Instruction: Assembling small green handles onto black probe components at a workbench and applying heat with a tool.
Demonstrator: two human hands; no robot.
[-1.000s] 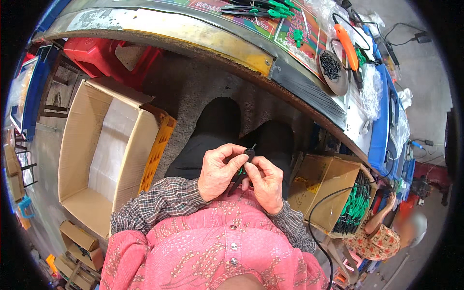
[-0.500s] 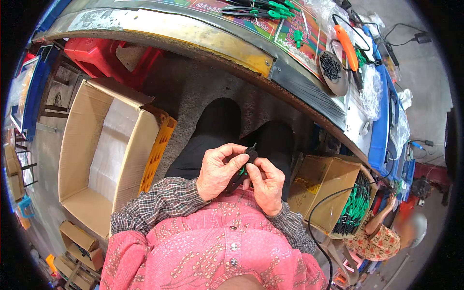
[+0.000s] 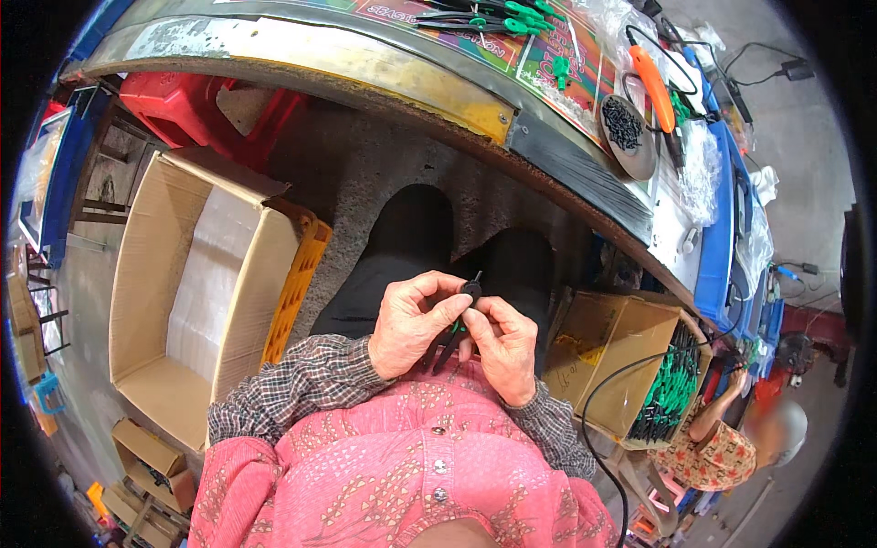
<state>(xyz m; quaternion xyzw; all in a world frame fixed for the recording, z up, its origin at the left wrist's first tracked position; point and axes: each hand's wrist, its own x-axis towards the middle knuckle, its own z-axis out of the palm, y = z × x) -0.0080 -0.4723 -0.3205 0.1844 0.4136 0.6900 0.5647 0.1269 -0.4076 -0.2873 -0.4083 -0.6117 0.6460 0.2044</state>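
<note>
Above my lap, my left hand (image 3: 409, 327) pinches a small black part with a round head (image 3: 472, 288) between thumb and fingers. A thin pin sticks up from its top, and a bit of green shows lower down between my hands. My right hand (image 3: 505, 350) is closed on the same part from the other side, its thumb pressed close to the round head. The fingers cover most of the part, so its exact kind cannot be made out.
Ahead, the workbench (image 3: 365, 87) holds black-and-green pieces (image 3: 493, 20), a dish of small black screws (image 3: 624, 123) and an orange electric screwdriver (image 3: 650, 87). A cardboard box (image 3: 260, 274) stands at left; another (image 3: 585, 352) with similar pieces is at right, near a co-worker (image 3: 713, 447).
My right thumb has shifted slightly up and left toward the part's round head, which has turned a little. My left hand keeps its grip almost in place.
</note>
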